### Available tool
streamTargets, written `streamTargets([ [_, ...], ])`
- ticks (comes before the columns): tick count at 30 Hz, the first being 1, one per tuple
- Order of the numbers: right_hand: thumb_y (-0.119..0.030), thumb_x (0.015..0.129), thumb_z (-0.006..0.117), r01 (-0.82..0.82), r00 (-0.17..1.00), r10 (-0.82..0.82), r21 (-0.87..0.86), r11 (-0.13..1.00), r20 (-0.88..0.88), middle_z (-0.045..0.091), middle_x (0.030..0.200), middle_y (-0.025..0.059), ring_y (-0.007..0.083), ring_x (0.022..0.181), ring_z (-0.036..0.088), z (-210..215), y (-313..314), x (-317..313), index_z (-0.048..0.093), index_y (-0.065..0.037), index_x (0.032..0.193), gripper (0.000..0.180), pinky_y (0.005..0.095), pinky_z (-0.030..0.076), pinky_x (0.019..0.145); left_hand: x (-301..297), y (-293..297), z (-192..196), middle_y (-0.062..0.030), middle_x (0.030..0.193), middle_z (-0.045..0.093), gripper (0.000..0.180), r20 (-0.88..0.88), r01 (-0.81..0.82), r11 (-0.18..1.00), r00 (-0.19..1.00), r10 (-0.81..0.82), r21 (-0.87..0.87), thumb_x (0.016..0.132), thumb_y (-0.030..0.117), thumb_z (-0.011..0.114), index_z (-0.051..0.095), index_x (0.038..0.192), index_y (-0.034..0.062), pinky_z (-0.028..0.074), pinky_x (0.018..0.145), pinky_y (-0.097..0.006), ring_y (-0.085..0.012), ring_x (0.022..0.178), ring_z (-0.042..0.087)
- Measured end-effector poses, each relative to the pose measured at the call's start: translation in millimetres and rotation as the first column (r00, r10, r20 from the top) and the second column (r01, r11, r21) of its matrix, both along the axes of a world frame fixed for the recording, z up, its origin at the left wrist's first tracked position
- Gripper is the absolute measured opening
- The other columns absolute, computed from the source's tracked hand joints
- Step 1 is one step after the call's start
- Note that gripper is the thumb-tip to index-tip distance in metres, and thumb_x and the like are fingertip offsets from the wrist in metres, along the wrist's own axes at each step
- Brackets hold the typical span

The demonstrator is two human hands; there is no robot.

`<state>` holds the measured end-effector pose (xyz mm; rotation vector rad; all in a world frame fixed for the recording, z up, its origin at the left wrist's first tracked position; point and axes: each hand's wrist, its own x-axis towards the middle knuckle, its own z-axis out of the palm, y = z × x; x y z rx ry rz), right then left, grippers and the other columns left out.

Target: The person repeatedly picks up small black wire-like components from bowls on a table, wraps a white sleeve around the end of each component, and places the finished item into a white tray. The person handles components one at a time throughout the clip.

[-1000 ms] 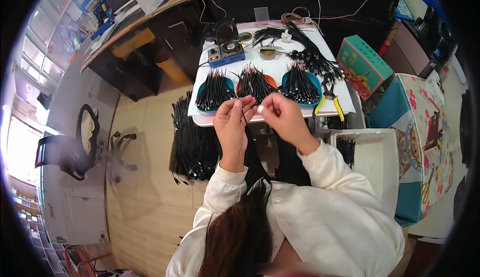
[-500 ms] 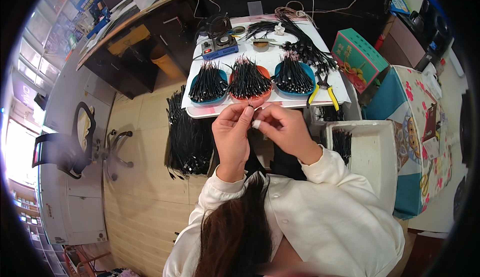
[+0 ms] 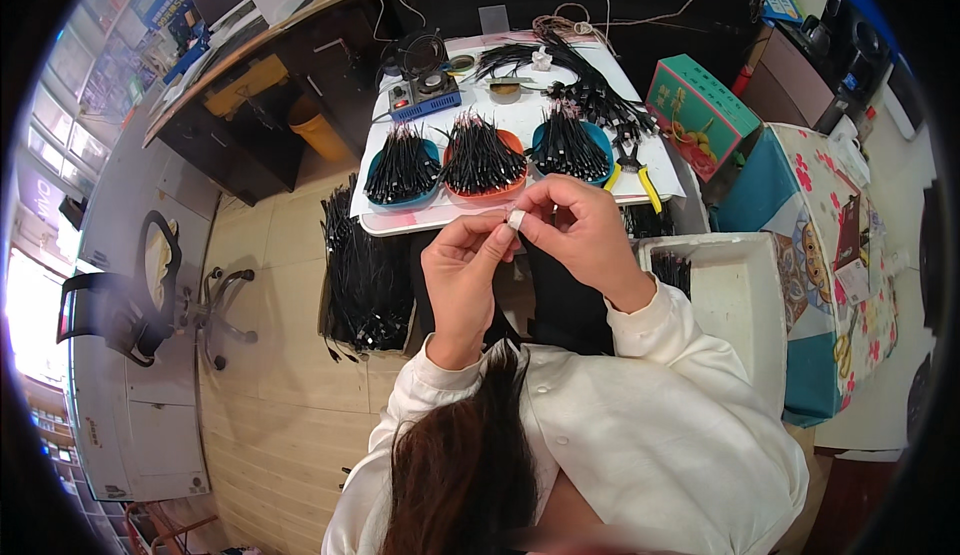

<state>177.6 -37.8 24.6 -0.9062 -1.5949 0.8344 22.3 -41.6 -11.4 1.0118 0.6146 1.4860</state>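
My left hand point(image 3: 464, 273) and my right hand point(image 3: 580, 240) meet fingertip to fingertip just in front of the table's near edge. Both are closed in a pinch on a thin black cable, of which only a tiny bit shows between the fingers. A white wrap point(image 3: 516, 219) covers the tip of my right thumb. Right behind the hands stands an orange tray point(image 3: 500, 193) heaped with short black cables point(image 3: 482, 155). Blue trays with similar cables flank it, one on the left point(image 3: 408, 200) and one on the right point(image 3: 585, 181).
On the white table point(image 3: 395, 225) are a blue soldering station point(image 3: 425, 101), yellow-handled pliers point(image 3: 648, 183) and a loose cable pile point(image 3: 610, 95). A box of black cables point(image 3: 365, 275) sits below on the left. At right are a white foam bin point(image 3: 735, 285) and a green carton point(image 3: 700, 115).
My right hand has come closer to the left, and its thumb now meets the left fingertips. The reddish wire end seen above the left fingers is now covered. The whole view has shifted slightly.
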Motion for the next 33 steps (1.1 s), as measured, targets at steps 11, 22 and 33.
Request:
streamTargets([
  [11,-0.004,0.088,0.066,-0.213,0.930,0.182,-0.064,0.975,-0.320,0.061,0.083,0.0017,0.0061,0.073,0.059,-14.2,3.1,-2.1,0.062,0.002,0.095,0.010,0.0208,0.051,0.064,-6.0,-0.1,-2.8,-0.0119,0.092,0.067,0.010,0.276,0.280,0.957,0.928,-0.250,-0.072,0.091,0.001,0.063,0.063,0.099,-0.0048,0.049,0.070,-0.027,-0.0148,0.075,0.060],
  [22,-0.006,0.090,0.065,-0.544,0.813,0.410,-0.288,0.788,-0.413,0.065,0.087,0.0018,0.0065,0.073,0.061,-5.9,10.3,14.6,0.062,0.001,0.095,0.009,0.0208,0.050,0.069,-20.8,3.5,0.2,-0.0148,0.091,0.068,0.009,0.375,0.647,0.745,0.739,-0.559,-0.164,0.089,0.006,0.065,0.063,0.094,-0.0017,0.049,0.065,-0.027,-0.0139,0.071,0.060],
  [33,-0.008,0.089,0.065,-0.621,0.680,0.257,-0.353,0.700,-0.687,0.062,0.084,0.0004,0.0054,0.072,0.059,-16.1,10.5,9.8,0.060,-0.003,0.094,0.009,0.0181,0.048,0.064,-9.1,4.9,-7.5,-0.0153,0.092,0.069,0.009,0.276,0.437,0.889,0.879,-0.389,-0.139,0.087,-0.001,0.066,0.063,0.095,-0.0041,0.050,0.067,-0.025,-0.0158,0.073,0.063],
])
